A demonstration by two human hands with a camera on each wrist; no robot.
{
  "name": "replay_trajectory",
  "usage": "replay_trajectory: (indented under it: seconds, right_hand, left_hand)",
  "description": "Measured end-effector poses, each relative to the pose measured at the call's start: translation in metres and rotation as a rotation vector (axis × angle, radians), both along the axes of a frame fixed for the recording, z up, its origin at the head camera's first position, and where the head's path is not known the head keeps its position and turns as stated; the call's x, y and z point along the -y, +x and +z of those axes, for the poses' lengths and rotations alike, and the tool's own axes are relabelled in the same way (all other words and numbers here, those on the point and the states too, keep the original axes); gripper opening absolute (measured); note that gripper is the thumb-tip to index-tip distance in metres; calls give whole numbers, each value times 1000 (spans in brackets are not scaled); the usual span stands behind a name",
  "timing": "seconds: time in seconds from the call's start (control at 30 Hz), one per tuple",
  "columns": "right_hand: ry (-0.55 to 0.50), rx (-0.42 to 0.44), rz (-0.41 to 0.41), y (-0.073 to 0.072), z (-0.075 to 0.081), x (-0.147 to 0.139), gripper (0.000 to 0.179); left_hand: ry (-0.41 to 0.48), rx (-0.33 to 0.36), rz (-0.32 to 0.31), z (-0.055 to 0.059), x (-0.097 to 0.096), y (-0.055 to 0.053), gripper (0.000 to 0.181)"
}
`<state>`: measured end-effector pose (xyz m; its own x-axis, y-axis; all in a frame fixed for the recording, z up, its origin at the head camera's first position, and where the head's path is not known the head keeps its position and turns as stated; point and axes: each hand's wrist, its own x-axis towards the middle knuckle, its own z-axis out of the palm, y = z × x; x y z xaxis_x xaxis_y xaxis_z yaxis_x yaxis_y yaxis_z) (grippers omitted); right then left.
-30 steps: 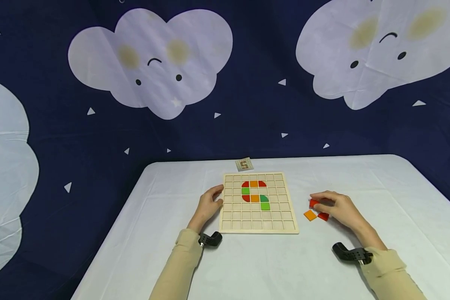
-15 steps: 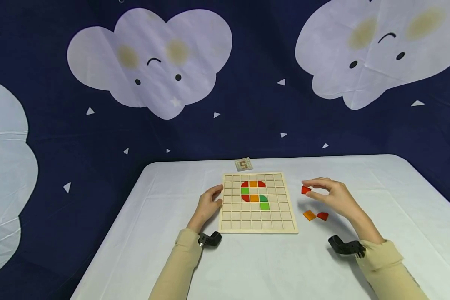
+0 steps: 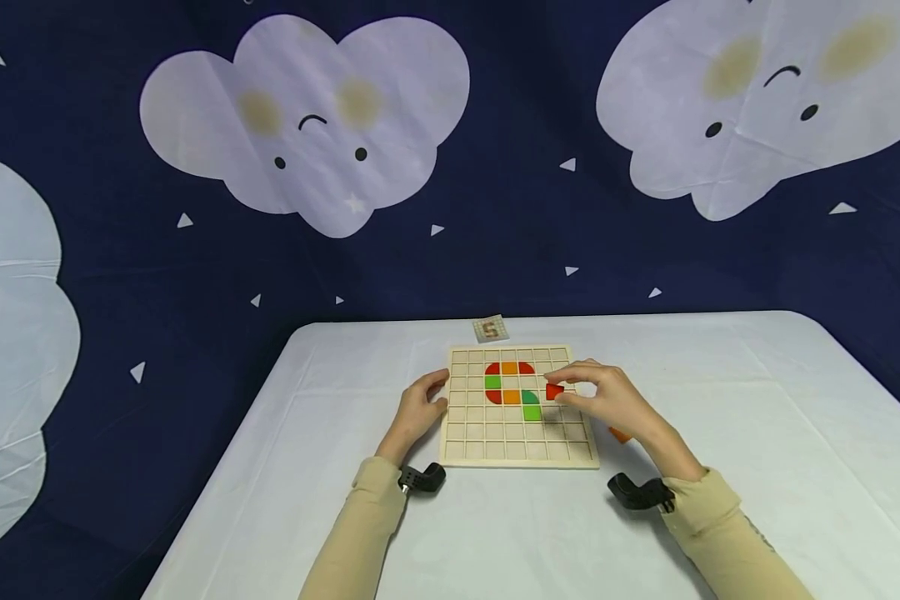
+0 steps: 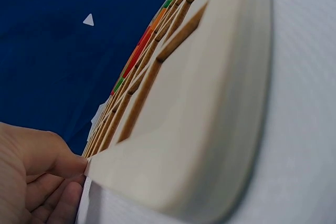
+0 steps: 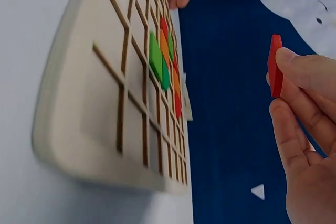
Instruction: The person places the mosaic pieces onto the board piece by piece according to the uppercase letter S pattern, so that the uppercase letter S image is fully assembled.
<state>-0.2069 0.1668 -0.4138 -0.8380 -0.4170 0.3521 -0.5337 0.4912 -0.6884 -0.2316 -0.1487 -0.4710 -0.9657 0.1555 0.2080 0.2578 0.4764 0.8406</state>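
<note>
My right hand (image 3: 617,406) pinches a red tile (image 3: 553,391) between thumb and fingertips, above the right part of the wooden grid board (image 3: 506,454). Seen from the right wrist, the red tile (image 5: 275,66) is held nearly on edge, its thin side showing. My left hand (image 3: 416,417) rests against the board's left edge with thumb and fingertips loosely bent; the left wrist view has the thumb (image 4: 65,158) touching the rim. Red, orange and green tiles lie in the board's cells, among them an orange tile (image 3: 512,397) and a light green square (image 3: 532,412).
An orange tile (image 3: 619,434) lies on the white table (image 3: 532,533) right of the board, partly hidden by my right hand. Behind the board is a small card (image 3: 491,329) with a grid pattern. A dark blue cloud-printed cloth (image 3: 517,100) hangs behind the table.
My right hand has lifted the red tile off the table and carried it left over the board. My forearm now covers the spot of the other loose red tile. The left hand has stayed put.
</note>
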Motion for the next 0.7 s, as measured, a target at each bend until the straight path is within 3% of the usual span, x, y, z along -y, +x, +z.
replay_trajectory:
  seconds: [0.13, 0.4, 0.7]
  right_hand:
    - [-5, 3, 39, 0, -3, 12, 29]
    - [42, -100, 103, -2, -13, 28, 25]
    - [56, -90, 132, -2, -23, 32, 25]
  left_hand:
    - [-5, -1, 1, 2, 0, 1, 48]
    - [-11, -7, 0, 0, 0, 0, 48]
    - [0, -5, -7, 1, 0, 1, 48]
